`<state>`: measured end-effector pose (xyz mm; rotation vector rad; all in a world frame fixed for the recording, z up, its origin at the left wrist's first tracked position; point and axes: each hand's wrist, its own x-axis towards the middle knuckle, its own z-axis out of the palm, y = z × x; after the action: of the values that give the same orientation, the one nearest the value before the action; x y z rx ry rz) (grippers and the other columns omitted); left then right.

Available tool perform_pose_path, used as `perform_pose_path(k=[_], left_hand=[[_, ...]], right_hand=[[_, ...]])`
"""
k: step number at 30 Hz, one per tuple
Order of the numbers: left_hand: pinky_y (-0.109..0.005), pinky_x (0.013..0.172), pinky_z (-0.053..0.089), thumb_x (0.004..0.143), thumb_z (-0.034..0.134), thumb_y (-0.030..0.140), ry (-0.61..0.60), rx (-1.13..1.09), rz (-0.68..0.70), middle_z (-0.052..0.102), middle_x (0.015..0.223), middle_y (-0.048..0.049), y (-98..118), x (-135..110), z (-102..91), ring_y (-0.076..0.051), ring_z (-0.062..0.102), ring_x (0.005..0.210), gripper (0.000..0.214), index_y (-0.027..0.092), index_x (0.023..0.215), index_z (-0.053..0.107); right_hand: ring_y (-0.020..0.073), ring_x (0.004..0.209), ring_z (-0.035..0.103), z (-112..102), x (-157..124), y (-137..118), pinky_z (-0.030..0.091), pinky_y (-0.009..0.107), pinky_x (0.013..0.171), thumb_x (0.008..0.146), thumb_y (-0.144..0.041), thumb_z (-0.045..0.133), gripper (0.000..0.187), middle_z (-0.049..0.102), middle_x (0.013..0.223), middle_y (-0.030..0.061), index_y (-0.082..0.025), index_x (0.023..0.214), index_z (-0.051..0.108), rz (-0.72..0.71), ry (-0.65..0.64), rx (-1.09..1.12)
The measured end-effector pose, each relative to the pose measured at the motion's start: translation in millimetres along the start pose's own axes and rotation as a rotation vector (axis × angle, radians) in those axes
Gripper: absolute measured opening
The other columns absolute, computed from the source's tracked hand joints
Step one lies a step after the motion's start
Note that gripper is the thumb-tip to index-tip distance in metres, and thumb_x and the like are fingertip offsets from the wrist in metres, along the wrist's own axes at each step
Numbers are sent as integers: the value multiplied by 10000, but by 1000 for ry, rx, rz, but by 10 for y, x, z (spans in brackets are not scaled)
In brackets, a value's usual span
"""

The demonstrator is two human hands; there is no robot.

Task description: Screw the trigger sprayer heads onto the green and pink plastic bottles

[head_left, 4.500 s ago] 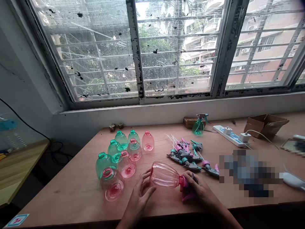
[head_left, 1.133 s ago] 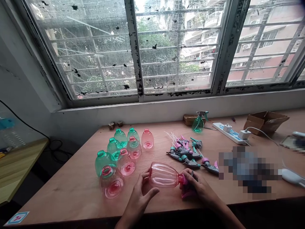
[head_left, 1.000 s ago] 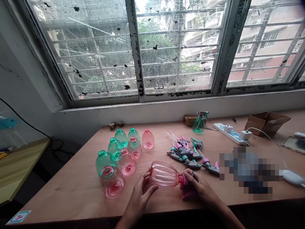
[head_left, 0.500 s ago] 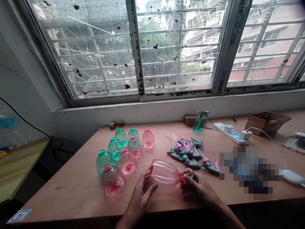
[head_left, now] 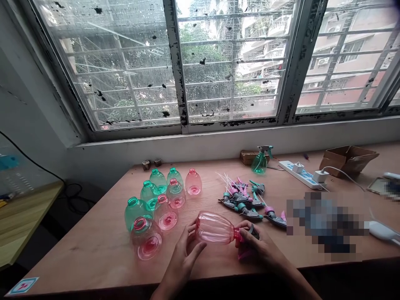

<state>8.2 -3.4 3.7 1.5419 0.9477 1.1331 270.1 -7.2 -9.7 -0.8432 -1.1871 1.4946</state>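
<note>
A pink clear bottle point(head_left: 215, 227) lies on its side in the air above the table, base to the left and neck to the right. My left hand point(head_left: 186, 254) cups its base, fingers behind and thumb below in front. At the neck, my right hand point(head_left: 261, 246) is closed around a pink and dark grey trigger sprayer head point(head_left: 245, 252), mostly hidden by the fingers. Left of my hands stand open pink bottles point(head_left: 167, 218) and green bottles point(head_left: 133, 216). Beyond my right hand lies a heap of loose sprayer heads point(head_left: 245, 200) with white tubes.
A green bottle with its sprayer fitted point(head_left: 260, 161) stands near the wall by a small brown box point(head_left: 246, 157). To the right are a power strip point(head_left: 300, 175), an open cardboard box point(head_left: 348, 162) and a blurred patch. The table's front edge runs below my hands.
The view has shifted very slightly. Both hands keep their hold, and the bottle with its sprayer head stays almost in place.
</note>
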Motion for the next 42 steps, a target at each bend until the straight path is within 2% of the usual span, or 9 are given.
perform_pose_path(k=[4, 10, 17, 19, 24, 31, 34, 38, 42], left_hand=[[-494, 1158, 375, 891, 694, 340, -29, 2, 9, 457, 1511, -125, -37, -17, -21, -329, 473, 1360, 488, 235, 1327, 502], [-487, 1119, 424, 879, 704, 382, 25, -19, -18, 455, 1506, -127, 17, -24, -10, -346, 491, 1340, 280, 214, 1082, 610], [-496, 1138, 404, 866, 723, 318, 3, -27, 7, 496, 1481, -136, -38, -4, -17, -336, 494, 1345, 453, 232, 1276, 550], [-500, 1139, 400, 843, 750, 310, 6, -20, 2, 521, 1459, -138, -16, -10, -15, -338, 497, 1343, 462, 229, 1256, 559], [-477, 1125, 424, 870, 711, 394, 27, -104, -31, 485, 1491, -123, 56, -9, 5, -333, 483, 1355, 279, 217, 1061, 609], [-519, 1136, 401, 843, 752, 354, -13, -115, -30, 504, 1477, -134, -2, 7, -2, -350, 461, 1370, 457, 223, 1238, 564], [-523, 1133, 403, 834, 766, 335, -20, -119, -29, 511, 1469, -142, -6, 9, -6, -352, 493, 1344, 455, 219, 1225, 565], [-496, 1118, 429, 863, 730, 362, 1, -123, -29, 449, 1521, -120, 19, 10, -1, -341, 508, 1332, 323, 219, 1123, 601], [-505, 1121, 422, 851, 743, 366, -8, -112, -37, 487, 1489, -135, 4, 13, 0, -345, 496, 1342, 407, 213, 1191, 578]], right_hand=[[186, 621, 684, 4, -11, -10, 563, 320, 579, 901, -490, 666, 337, 714, 734, 35, -161, 934, 605, -9, -8, -9], [186, 628, 678, 17, -24, -17, 562, 323, 579, 892, -498, 673, 343, 717, 733, 36, -167, 932, 591, 7, 1, -8], [178, 622, 678, 35, -33, -52, 558, 309, 569, 891, -498, 674, 341, 712, 735, 29, -167, 932, 601, 3, 0, -13], [176, 619, 675, 37, -33, -52, 558, 308, 572, 888, -502, 676, 347, 712, 729, 29, -165, 926, 601, 5, -2, -16], [181, 618, 673, 36, -26, -43, 557, 312, 562, 873, -519, 684, 370, 710, 719, 29, -164, 931, 598, 21, -1, -19], [194, 624, 687, 48, -29, -79, 558, 332, 581, 867, -543, 678, 385, 710, 735, 31, -172, 934, 596, 9, 16, -24], [199, 631, 681, 47, -32, -75, 563, 339, 580, 847, -564, 691, 411, 706, 727, 34, -170, 924, 604, 23, 8, -28], [191, 627, 674, 39, -26, -59, 558, 327, 575, 855, -549, 690, 394, 710, 724, 35, -169, 918, 605, 24, 11, -28], [187, 627, 676, 35, -21, -58, 557, 323, 581, 868, -532, 684, 376, 715, 727, 33, -170, 924, 601, 19, 13, -20]])
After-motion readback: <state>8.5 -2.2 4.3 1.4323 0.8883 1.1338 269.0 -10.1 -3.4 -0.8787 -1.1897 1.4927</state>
